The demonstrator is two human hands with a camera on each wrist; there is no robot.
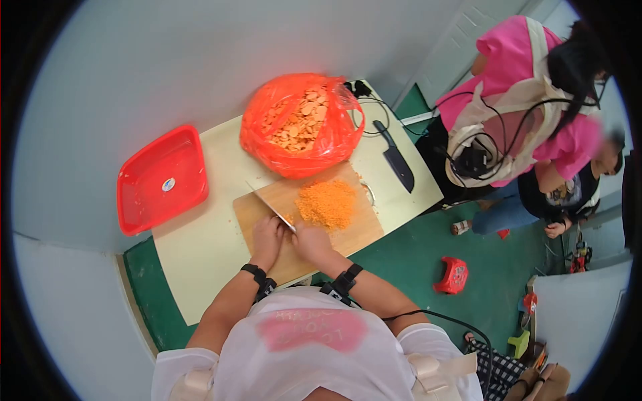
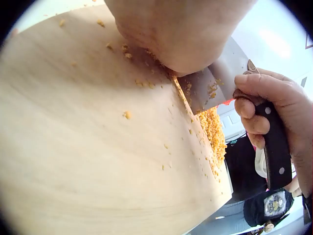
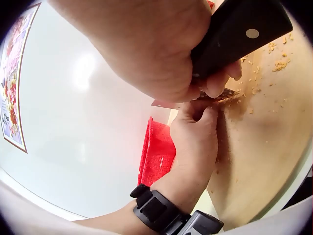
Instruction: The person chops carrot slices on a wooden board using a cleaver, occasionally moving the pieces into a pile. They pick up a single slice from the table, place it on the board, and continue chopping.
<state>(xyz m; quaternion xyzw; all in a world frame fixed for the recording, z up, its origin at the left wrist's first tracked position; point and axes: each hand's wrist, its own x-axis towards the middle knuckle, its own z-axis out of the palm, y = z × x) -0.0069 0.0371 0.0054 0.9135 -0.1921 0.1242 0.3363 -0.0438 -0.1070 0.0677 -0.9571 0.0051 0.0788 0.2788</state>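
My right hand [image 1: 312,242] grips the black handle [image 2: 277,147] of a cleaver, fingers curled round it. The wide metal blade [image 2: 222,78] stands on edge on the wooden board [image 1: 371,217]. Close against the blade, my left hand [image 1: 267,237] is low over the board; in the right wrist view this left hand [image 3: 195,137] has its thumb and fingers bent together beside the blade. Whether anything is between them is hidden. Finely chopped orange food [image 1: 326,204] lies heaped right of the blade, with loose crumbs [image 2: 127,115] scattered on the wood.
A red bag [image 1: 267,150] of orange slices stands behind the board. On the left is a red basin [image 1: 164,180]; on the right lies a dark knife [image 1: 399,167]. Two people are at the right, beyond the table [image 1: 177,267]. A red stool [image 1: 453,275] stands on the floor.
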